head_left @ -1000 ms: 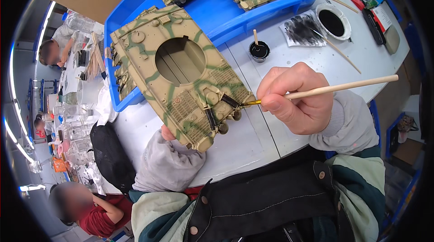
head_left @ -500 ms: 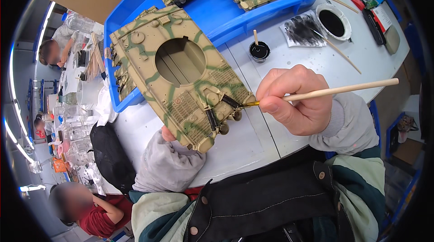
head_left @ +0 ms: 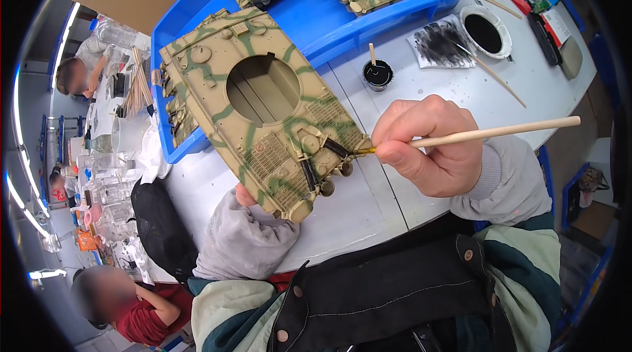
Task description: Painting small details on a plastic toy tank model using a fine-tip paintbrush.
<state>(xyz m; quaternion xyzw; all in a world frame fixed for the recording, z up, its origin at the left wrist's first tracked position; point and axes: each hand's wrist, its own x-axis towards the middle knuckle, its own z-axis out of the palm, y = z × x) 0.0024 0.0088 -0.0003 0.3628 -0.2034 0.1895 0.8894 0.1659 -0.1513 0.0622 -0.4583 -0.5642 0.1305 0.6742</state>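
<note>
The left hand [head_left: 245, 195], mostly hidden, props the camouflaged tank hull [head_left: 263, 108] tilted above the surface [head_left: 368, 207] so the brush [head_left: 487, 133], pinched in the right hand [head_left: 431, 145], reaches its rear fittings beside that hand.

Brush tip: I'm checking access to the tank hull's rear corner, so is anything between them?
Nothing visible. The brush in the right hand has its tip at the tank hull, which the left hand holds from beneath.
</note>
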